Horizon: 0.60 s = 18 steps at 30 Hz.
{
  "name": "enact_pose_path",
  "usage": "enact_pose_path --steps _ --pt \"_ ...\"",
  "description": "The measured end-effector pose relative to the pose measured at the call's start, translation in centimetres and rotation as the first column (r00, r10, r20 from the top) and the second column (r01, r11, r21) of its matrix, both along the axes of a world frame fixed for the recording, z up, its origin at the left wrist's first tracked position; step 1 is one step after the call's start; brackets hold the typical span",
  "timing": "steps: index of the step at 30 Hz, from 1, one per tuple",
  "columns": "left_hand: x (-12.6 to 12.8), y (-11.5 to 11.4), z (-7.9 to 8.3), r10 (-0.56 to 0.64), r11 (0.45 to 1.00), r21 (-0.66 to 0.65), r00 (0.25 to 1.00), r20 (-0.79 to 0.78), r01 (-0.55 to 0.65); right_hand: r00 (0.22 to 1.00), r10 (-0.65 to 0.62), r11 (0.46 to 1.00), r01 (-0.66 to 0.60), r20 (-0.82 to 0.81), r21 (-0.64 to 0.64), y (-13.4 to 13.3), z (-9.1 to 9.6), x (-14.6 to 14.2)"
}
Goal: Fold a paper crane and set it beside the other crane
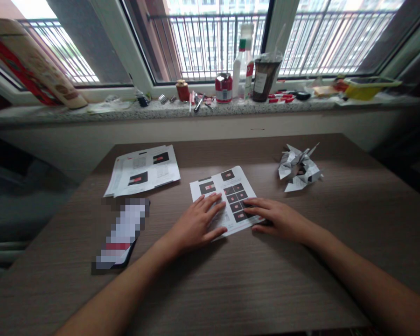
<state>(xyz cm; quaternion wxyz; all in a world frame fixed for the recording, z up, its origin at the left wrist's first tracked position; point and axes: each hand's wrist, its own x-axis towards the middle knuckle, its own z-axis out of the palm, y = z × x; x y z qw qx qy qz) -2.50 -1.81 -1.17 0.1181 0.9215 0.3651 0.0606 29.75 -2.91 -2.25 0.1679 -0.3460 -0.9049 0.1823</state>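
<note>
A printed sheet of paper (233, 200) with small dark pictures lies on the brown table, turned at an angle to me. My left hand (201, 219) rests on its left part, fingers spread and flat. On the sheet's right edge lies my right hand (271, 215), its fingers stretched out and a little apart. Neither hand grips anything; the palms cover parts of the print. To the right sits a folded paper piece (299, 169) with several pointed flaps. A stack of printed sheets (143, 171) lies at the far left, with a blurred-out phone (122, 233) in front of it.
Behind the table (210, 289) runs a stone window sill (126, 112). On it stand a red can (224, 87), a clear bottle (238, 70), a dark drink cup (266, 77), a yellow basket (366, 88) and several small tools. A long package (35, 65) leans at the left.
</note>
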Motion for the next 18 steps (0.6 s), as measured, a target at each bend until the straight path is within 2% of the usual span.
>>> enact_pose_path --steps 6,18 --pt "-0.02 -0.36 0.41 -0.086 0.996 -0.036 0.996 0.021 0.087 0.999 0.003 1.000 -0.003 -0.046 0.000 0.06 0.32 -0.33" --pt "0.11 -0.41 1.05 -0.102 0.994 -0.031 0.993 0.062 0.104 0.999 0.006 1.000 -0.007 -0.036 -0.008 0.01 0.61 -0.19"
